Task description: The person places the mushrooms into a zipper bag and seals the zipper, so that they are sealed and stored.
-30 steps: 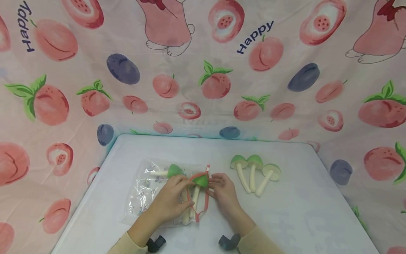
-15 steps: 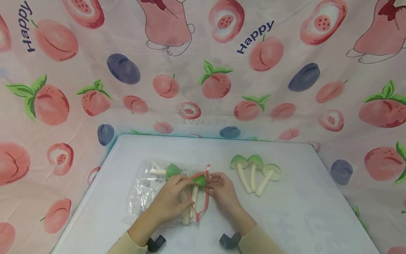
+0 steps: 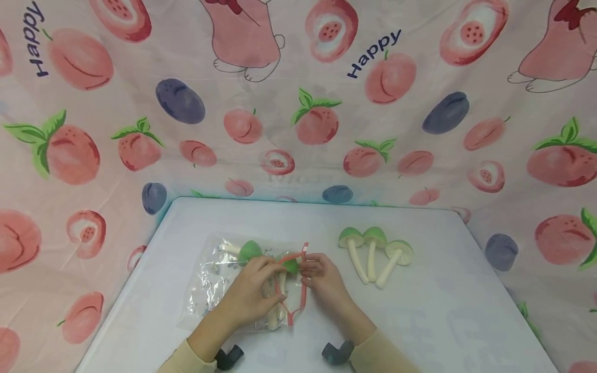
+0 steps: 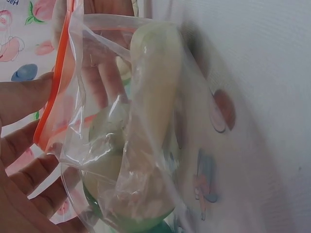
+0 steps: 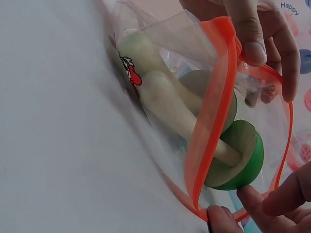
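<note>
My left hand (image 3: 254, 290) grips the red-orange zip edge of a clear plastic zip bag (image 3: 205, 290) and holds its mouth apart. The zip edge (image 5: 214, 116) faces right. In the mouth lies a toy mushroom (image 5: 252, 155), green cap toward the opening, stem pointing inward. My right hand (image 3: 328, 280) touches this cap with its fingertips; in the right wrist view the fingers (image 5: 286, 194) reach the cap's edge from below. Deeper inside, another mushroom (image 3: 250, 252) lies sideways. A further pale stem (image 4: 155, 82) shows through the plastic; my left hand partly hides it.
Three green-capped mushrooms (image 3: 373, 254) lie side by side on the white table (image 3: 443, 311), right of the bag. Dark wrist-worn pieces (image 3: 338, 353) sit by both sleeves. A fruit-printed cloth (image 3: 280, 129) hangs behind and around the table.
My right hand has moved slightly left, and the mushroom at the mouth has slid a little further into the bag. The inner sideways mushroom has shifted left. My left hand has stayed put.
</note>
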`<move>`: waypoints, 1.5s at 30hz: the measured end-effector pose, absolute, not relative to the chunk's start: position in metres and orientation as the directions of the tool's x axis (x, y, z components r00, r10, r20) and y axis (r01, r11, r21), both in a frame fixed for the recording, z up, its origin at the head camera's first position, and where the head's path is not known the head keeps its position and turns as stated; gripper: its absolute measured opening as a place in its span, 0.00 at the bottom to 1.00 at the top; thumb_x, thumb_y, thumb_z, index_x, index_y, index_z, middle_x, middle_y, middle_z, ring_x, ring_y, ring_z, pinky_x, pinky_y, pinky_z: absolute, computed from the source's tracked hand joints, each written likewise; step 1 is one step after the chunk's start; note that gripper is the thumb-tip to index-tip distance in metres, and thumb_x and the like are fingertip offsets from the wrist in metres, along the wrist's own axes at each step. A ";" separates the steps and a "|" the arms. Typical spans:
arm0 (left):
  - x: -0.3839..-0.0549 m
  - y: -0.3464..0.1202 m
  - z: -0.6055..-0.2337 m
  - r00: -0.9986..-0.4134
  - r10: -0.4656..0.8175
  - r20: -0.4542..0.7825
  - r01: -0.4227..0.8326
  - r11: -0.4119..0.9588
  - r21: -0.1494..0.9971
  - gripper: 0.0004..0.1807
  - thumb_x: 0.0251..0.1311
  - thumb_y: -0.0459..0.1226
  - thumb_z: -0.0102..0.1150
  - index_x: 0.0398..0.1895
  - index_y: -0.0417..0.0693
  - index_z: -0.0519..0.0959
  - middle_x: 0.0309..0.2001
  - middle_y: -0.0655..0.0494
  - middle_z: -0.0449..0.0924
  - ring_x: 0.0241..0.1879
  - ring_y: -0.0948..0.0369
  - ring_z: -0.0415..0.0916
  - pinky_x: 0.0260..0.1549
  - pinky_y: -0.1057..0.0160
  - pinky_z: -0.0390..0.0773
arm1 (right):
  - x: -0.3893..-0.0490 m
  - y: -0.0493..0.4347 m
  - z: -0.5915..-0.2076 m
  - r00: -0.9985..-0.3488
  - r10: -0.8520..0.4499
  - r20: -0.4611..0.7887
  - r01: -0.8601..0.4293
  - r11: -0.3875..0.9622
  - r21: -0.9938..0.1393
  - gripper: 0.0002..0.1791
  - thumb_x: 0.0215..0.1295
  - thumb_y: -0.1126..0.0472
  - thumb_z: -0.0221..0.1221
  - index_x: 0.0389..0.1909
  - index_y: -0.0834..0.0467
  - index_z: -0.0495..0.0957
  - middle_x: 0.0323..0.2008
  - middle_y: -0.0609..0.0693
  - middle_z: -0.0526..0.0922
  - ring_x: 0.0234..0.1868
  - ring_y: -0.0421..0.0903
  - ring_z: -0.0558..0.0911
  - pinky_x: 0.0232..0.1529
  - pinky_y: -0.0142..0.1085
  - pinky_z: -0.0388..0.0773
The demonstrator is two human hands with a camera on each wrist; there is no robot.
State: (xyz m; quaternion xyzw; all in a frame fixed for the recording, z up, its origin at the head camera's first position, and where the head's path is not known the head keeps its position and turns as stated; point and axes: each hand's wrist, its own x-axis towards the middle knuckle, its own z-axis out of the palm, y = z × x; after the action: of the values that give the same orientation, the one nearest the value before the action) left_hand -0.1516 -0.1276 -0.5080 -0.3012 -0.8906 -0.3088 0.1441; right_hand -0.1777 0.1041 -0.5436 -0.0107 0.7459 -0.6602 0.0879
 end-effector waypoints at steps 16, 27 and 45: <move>-0.151 -0.128 -0.508 -0.778 0.440 0.448 0.624 0.619 0.477 0.32 0.46 0.40 0.88 0.58 0.53 0.85 0.58 0.62 0.81 0.61 0.59 0.77 0.62 0.53 0.84 | -0.178 0.100 -0.548 -0.975 -0.188 -0.121 0.117 0.032 -0.993 0.19 0.67 0.79 0.50 0.58 0.68 0.70 0.65 0.69 0.82 0.69 0.65 0.82 0.70 0.51 0.81; -0.151 -0.129 -0.510 -0.790 0.432 0.435 0.609 0.636 0.474 0.32 0.47 0.42 0.88 0.58 0.59 0.84 0.58 0.64 0.81 0.61 0.61 0.76 0.61 0.54 0.83 | -0.179 0.098 -0.548 -0.968 -0.243 -0.066 0.028 0.156 -0.987 0.16 0.72 0.75 0.58 0.58 0.64 0.76 0.63 0.64 0.85 0.66 0.65 0.84 0.70 0.56 0.81; -0.152 -0.130 -0.509 -0.793 0.435 0.426 0.607 0.624 0.493 0.33 0.48 0.40 0.87 0.60 0.53 0.85 0.59 0.63 0.81 0.62 0.60 0.77 0.62 0.54 0.84 | -0.176 0.098 -0.548 -0.945 -0.303 -0.126 0.062 0.211 -0.976 0.17 0.75 0.70 0.57 0.62 0.57 0.75 0.71 0.56 0.79 0.74 0.64 0.76 0.73 0.61 0.77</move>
State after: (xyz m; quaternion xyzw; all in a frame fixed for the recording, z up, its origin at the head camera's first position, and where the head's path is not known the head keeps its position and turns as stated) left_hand -0.1517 -0.1296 -0.5091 -0.2924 -0.8910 -0.3204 0.1341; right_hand -0.1763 0.0980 -0.5476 -0.0788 0.7641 -0.6232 0.1467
